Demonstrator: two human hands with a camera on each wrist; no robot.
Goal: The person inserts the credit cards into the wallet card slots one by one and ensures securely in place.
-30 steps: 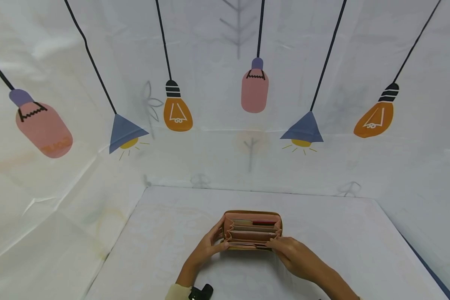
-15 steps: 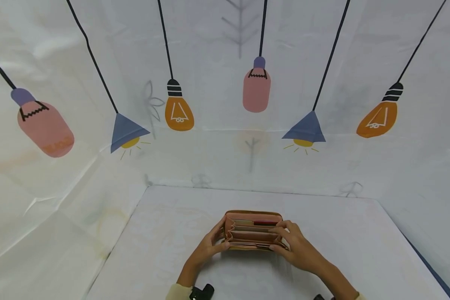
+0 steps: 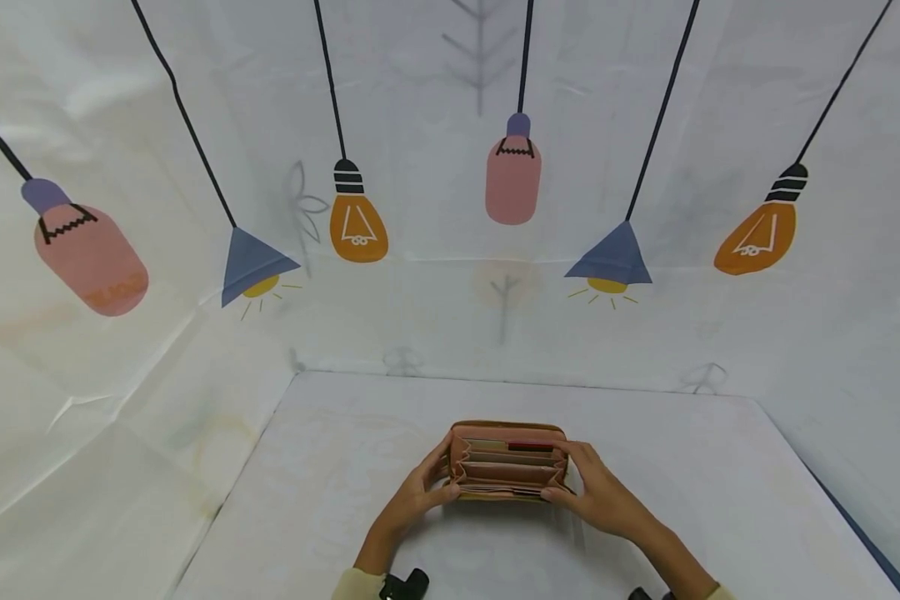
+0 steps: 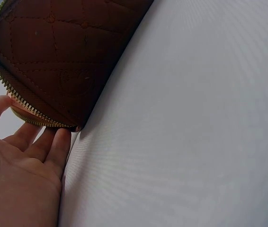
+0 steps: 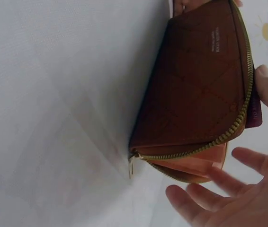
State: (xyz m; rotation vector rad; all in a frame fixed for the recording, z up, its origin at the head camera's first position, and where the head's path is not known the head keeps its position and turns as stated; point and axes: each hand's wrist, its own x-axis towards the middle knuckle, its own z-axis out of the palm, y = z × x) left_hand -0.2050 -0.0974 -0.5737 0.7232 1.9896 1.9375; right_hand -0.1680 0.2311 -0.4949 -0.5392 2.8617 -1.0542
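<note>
A brown zip-around wallet point(image 3: 506, 472) stands unzipped on the white table, its pleated pink-tan compartments facing up. A red card point(image 3: 528, 447) shows in a far slot. My left hand point(image 3: 408, 504) holds the wallet's left end, thumb at the near edge; fingertips press by the brass zip point(image 4: 22, 101) in the left wrist view. My right hand point(image 3: 607, 500) spans the right end, thumb at the near edge and forefinger at the far side. The right wrist view shows a dark maroon card point(image 5: 254, 111) jutting past the zip beside the thumb, and a zip pull point(image 5: 131, 166) hanging low.
The white tabletop point(image 3: 345, 442) spreads around the wallet. Behind it rises a white sheet wall point(image 3: 420, 317) printed with hanging lamps. Black devices sit at both wrists, one by the left sleeve point(image 3: 356, 585).
My right hand has gone from pinching at the wallet's near right edge to spanning its right end, forefinger now at the far side. The left hand has kept its hold.
</note>
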